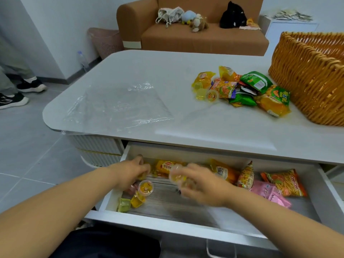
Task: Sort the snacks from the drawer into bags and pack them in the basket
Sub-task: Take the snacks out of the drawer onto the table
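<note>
Both my hands reach into the open white drawer [186,228] under the table. My right hand [202,185], blurred, grips a clear jelly cup with yellow filling [176,176]. My left hand [133,171] curls its fingers over small snacks at the drawer's left end; what it grips is hidden. Loose jelly cups [145,187] and square yellow and green cups [130,202] lie below it. Orange and pink snack packets [268,183] fill the drawer's right half. On the tabletop lie clear plastic bags [119,107], a pile of snacks [242,90] and a wicker basket [307,79].
The white table [204,127] overhangs the back of the drawer. Behind it stands a brown sofa [195,34] with plush toys. A pink bin [106,41] and a person's feet in dark shoes [18,92] are at the left on the grey floor.
</note>
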